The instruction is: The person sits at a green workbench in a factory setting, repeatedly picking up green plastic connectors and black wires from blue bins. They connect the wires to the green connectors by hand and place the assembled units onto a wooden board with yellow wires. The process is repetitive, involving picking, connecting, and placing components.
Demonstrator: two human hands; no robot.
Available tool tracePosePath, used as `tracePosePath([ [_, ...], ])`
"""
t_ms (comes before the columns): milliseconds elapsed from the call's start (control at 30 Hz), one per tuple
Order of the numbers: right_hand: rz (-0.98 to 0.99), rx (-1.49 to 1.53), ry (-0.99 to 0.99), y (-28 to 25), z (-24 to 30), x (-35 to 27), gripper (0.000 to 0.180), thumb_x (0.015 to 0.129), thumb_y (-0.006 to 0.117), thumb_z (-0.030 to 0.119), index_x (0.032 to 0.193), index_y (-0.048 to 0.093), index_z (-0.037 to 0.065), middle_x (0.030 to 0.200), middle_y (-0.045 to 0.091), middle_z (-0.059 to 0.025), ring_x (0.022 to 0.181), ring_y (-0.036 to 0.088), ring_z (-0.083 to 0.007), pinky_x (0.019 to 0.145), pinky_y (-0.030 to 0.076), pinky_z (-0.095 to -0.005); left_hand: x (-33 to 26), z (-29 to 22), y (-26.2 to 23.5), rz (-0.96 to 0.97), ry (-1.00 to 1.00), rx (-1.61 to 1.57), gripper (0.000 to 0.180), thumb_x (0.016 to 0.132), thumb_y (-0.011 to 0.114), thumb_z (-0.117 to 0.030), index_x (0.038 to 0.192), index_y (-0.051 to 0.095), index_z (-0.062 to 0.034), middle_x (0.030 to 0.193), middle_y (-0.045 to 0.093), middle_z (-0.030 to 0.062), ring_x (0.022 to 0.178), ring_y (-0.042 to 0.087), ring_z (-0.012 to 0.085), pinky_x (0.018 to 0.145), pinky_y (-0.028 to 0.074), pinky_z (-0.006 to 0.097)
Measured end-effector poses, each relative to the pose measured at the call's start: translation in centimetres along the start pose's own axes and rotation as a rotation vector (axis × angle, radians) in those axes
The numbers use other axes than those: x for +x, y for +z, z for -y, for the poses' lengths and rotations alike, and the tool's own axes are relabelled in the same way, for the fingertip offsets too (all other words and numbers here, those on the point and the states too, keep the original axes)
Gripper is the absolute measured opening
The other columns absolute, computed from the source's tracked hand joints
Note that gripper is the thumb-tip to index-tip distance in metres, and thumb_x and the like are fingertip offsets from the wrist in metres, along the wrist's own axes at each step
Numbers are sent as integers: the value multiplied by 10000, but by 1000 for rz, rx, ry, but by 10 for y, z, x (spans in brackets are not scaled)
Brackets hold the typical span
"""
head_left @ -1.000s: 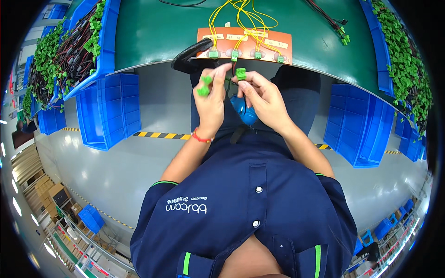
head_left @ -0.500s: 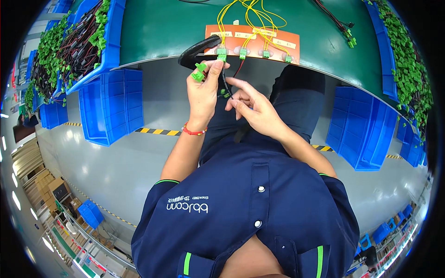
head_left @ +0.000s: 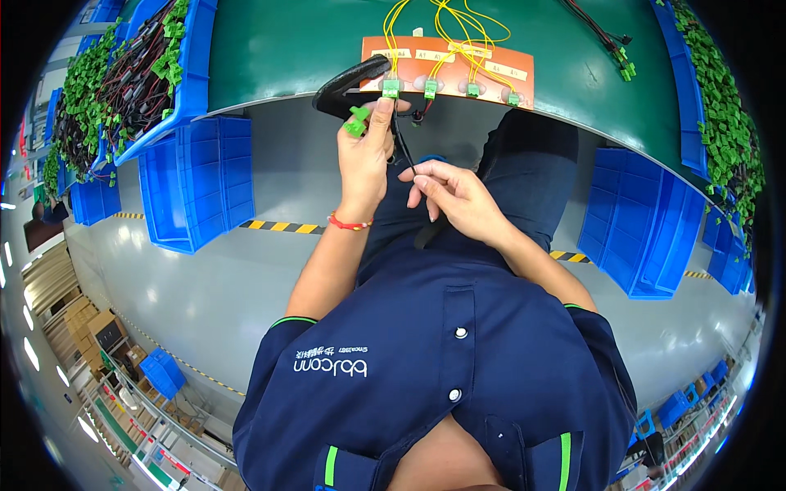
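— Why is the left hand (head_left: 366, 159) raised to the bench edge?

— It pinches a green connector (head_left: 357, 122) between thumb and forefinger, just below the orange fixture board (head_left: 449, 69), probably so the part sits level with the row of green plugs already seated there (each on a yellow wire (head_left: 395, 29)).

— And the right hand (head_left: 453, 196)?

— Lower, near the lap, fingers curled together around a thin dark wire (head_left: 399, 147) that runs up towards the left hand. I cannot tell whether it truly grips the wire or only guides it.

— Anything hidden?

— The wire's join to the connector is too small to make out, and a black tool handle (head_left: 348, 82) on the green bench (head_left: 278, 49) is partly covered by the fingers.
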State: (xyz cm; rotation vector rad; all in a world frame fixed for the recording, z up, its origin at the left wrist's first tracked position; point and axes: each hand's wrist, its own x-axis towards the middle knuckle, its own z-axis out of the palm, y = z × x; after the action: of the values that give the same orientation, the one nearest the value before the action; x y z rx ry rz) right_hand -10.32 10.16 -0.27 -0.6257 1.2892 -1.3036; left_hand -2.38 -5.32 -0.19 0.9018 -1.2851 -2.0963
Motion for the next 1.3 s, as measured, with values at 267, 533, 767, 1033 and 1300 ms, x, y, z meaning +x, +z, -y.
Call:
tracePosePath([
  [267,-46,773,299,-25,-29,19,483,1089,341,317,1267,583,-61,1024,700,-141,605,555,-104,613,487,-265,2,16,-18,304,-314,152,282,1015,586,-180,1244,637,-22,840,484,-87,522,316,-8,472,228,182],
  [533,-420,894,29,-75,-54,14,291,1017,586,193,1199,617,-32,937,688,-54,683,531,-82,703,499,-259,-25,9,-36,625,-463,-96,240,968,631,-125,1141,670,37,626,382,-98,525,293,8,485,200,215],
  [767,-463,493,-215,-63,2,-19,328,1014,606,182,1264,619,-30,1052,687,-69,855,585,-94,842,500,-260,-31,-1,-32,512,-426,148,278,1016,566,-163,1221,646,7,666,423,-80,544,307,8,494,210,195],
  [1033,-324,27,-309,-43,34,-12,267,1020,591,154,1178,698,-33,899,707,-38,719,548,-46,694,481,-215,-41,-9,-23,50,-13,270,302,1053,537,-204,1283,623,-27,758,482,-76,578,324,-24,499,235,164],
  [1300,-135,113,-261,-25,31,0,310,1063,510,220,1033,692,-30,809,680,-36,632,542,-64,612,473,-220,-51,-26,24,229,82,198,215,1007,625,-118,1166,664,21,844,618,-33,729,506,8,623,402,188],
])
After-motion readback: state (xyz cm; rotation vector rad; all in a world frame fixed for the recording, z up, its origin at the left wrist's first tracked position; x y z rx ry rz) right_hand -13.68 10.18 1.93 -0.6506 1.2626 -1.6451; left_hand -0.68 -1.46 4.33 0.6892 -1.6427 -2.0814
